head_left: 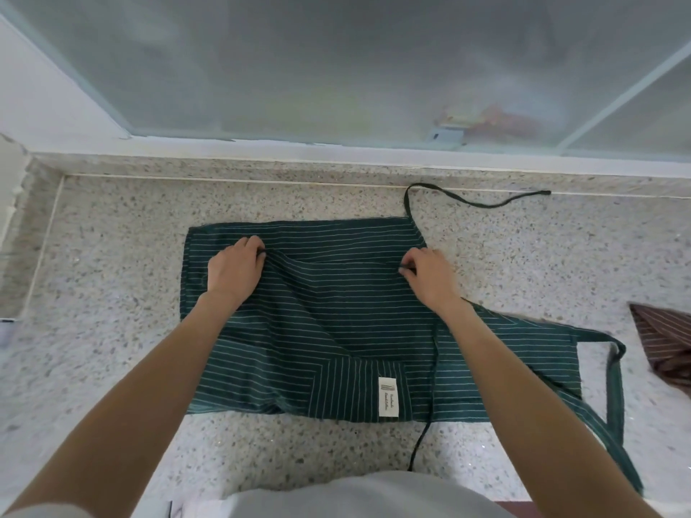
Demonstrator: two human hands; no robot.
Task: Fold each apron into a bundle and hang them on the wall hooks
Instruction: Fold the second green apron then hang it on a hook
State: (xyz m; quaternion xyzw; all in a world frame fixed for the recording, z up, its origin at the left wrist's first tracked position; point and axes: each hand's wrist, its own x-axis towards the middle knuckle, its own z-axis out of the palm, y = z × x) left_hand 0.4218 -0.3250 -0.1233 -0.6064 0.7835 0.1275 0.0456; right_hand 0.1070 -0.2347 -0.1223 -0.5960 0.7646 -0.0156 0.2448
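A dark green apron (336, 323) with thin white stripes lies spread on the speckled stone counter (119, 368), partly folded, its white label (388, 401) facing up near the front. My left hand (233, 271) pinches a fold of the fabric near the apron's far left. My right hand (430, 276) pinches the same fold line near the far right. One dark tie (475, 200) trails toward the back wall, another (424, 435) runs off the front edge. The neck strap (615, 386) loops out on the right.
A second apron (665, 345), brown with pale stripes, lies bunched at the counter's right edge. A frosted window (336, 61) with a pale frame runs along the back. The counter's raised stone rim (224, 168) borders the back and left.
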